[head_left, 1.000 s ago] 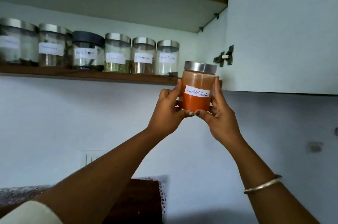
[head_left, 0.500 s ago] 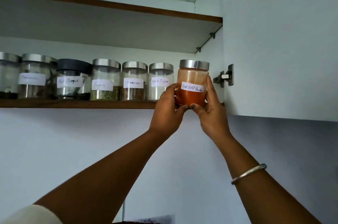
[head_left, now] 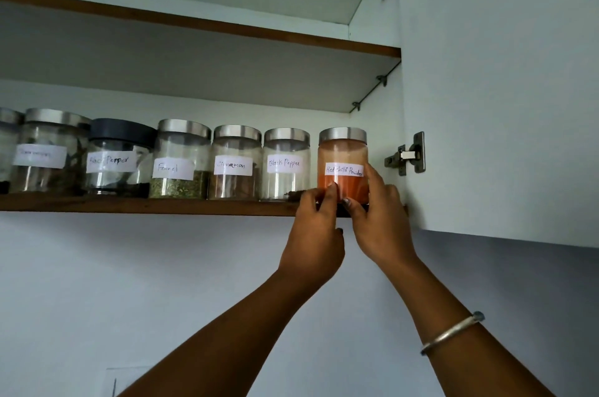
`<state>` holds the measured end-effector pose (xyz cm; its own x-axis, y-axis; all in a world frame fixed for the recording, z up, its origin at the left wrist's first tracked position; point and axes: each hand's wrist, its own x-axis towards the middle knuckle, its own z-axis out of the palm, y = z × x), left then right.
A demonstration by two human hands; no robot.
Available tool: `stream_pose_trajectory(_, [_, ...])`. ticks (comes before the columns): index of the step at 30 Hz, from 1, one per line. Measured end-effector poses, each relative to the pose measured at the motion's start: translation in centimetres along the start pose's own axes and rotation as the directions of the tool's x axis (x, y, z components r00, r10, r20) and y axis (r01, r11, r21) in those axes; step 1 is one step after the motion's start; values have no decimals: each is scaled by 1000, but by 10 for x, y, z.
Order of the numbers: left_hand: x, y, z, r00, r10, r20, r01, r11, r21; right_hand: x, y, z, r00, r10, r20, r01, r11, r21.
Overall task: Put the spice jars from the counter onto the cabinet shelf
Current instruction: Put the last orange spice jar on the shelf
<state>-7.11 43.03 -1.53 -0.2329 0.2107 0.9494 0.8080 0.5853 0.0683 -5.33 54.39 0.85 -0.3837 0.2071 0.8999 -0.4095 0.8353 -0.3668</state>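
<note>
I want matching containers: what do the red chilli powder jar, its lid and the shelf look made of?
The red chilli powder jar: clear, glossy glass or hard plastic; the powder shows through. Its lid: brushed metal, probably steel, dull silver sheen. The shelf: wood or wood-look board, its front edge dark brown and matte.

Left hand (head_left: 312, 234), right hand (head_left: 381, 225), both aloft

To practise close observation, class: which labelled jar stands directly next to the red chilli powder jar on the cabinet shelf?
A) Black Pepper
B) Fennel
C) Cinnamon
A: the red chilli powder jar ends the row on the shelf at the right, and the silver-lidded Black Pepper jar is its only neighbour, just to its left.
</note>
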Motion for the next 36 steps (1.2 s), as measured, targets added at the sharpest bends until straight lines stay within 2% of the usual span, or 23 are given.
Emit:
stream_pose_trajectory(7, [-5,-8,7,996,17,92,-26,994,103,-3,-1,7,999,-32,17,36,966,-258])
stream_pose_trajectory(10, [-2,-7,7,991,9,131,-15,999,45,-7,-4,14,998,25,55,-1,921,-389])
stream_pose_trajectory(11, [-1,-8,8,994,61,88,-68,994,84,-8,-5,16,996,50,69,-16,905,-425])
stream_pose_trajectory(12, [0,-8,10,997,59,43,-62,994,90,-9,-6,18,994,67,84,-21,889,-457])
stream_pose_trajectory(14, [-2,-7,11,998,45,47,-47,998,51,-10,-7,20,991,72,117,-4,864,-504])
stream_pose_trajectory(16, [-3,-4,11,997,56,44,-59,996,60,-12,-6,20,988,65,138,18,851,-525])
stream_pose_trajectory(18, [-5,-4,8,994,42,103,-40,999,-14,-13,-5,20,984,68,162,29,845,-534])
stream_pose_trajectory(25, [-9,-7,1,962,20,272,-84,970,227,-23,-11,22,955,157,251,-15,872,-489])
stream_pose_trajectory(29, [-14,-12,-11,911,26,411,-126,968,218,-33,-21,22,934,214,288,-37,856,-516])
stream_pose_trajectory(33, [-29,-22,-32,863,2,506,-106,978,178,-45,-44,24,858,319,403,-50,832,-553])
stream_pose_trajectory(36, [-43,-39,-59,867,-12,499,-96,977,190,-57,-68,32,786,295,544,25,863,-505])
